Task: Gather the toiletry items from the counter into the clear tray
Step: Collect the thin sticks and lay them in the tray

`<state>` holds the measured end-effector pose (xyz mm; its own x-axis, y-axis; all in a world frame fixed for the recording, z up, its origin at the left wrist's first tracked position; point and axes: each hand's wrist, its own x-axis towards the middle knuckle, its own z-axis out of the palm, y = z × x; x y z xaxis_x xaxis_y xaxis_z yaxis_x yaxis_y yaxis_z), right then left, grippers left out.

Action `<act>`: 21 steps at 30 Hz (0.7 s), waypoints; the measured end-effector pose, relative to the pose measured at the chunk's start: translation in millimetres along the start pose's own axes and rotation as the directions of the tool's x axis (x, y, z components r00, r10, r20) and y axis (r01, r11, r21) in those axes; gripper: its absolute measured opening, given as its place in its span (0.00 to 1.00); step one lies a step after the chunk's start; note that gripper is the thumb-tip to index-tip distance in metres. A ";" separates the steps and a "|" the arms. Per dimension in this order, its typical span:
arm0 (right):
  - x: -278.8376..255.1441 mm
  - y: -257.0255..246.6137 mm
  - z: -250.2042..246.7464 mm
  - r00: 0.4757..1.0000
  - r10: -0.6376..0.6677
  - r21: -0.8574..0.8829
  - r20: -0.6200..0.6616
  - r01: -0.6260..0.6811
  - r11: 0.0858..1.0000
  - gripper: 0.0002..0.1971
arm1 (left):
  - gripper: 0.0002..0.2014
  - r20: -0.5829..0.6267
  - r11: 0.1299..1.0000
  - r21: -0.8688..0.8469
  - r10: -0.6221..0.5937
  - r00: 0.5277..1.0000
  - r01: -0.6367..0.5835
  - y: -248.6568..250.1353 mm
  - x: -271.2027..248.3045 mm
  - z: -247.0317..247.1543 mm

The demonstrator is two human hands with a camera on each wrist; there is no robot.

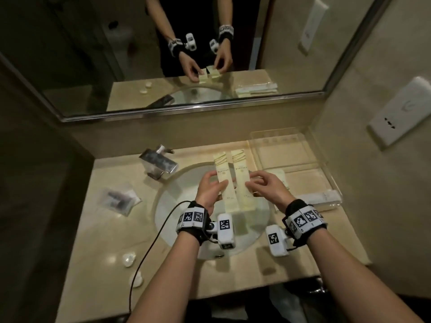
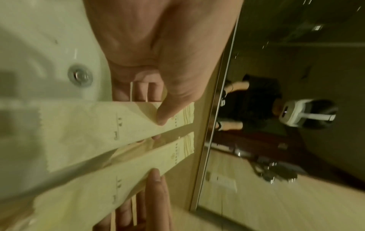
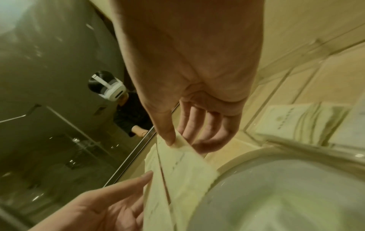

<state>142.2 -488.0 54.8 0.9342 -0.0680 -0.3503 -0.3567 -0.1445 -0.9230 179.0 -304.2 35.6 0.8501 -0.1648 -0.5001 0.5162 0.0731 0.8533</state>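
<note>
Two long cream paper packets hang side by side over the sink basin. My left hand pinches the left packet between thumb and fingers; the left wrist view shows the thumb pressed on its top face. My right hand pinches the right packet the same way, thumb on top. The clear tray stands on the counter at the back right, just beyond my right hand. A flat cream packet lies at its near-left part.
A chrome faucet stands left of the packets. A plastic bag with a dark item and two small white round pieces lie on the left counter. A clear-wrapped long item lies by the tray's front. The mirror runs along the back wall.
</note>
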 end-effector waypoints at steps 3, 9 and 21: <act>-3.2 13.8 -32.1 0.993 0.066 0.064 -0.095 -0.060 0.996 0.11 | 0.17 0.052 0.999 0.042 -0.035 0.998 0.033 -1.6 12.0 36.5; -8.0 49.4 -95.7 0.935 0.233 0.127 -0.267 -0.206 0.970 0.18 | 0.17 0.109 0.980 0.181 -0.105 0.988 0.084 -16.5 37.2 106.4; 42.2 98.1 -177.0 0.726 0.464 0.298 -0.508 -0.358 0.885 0.09 | 0.19 0.054 0.911 0.402 -0.122 0.991 0.090 -44.1 83.7 184.2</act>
<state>144.5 -679.7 -22.4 0.5061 -0.6175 -0.6020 -0.6466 0.1902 -0.7387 208.2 -502.4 -16.8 0.7741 -0.2251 -0.5917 0.5053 -0.3434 0.7917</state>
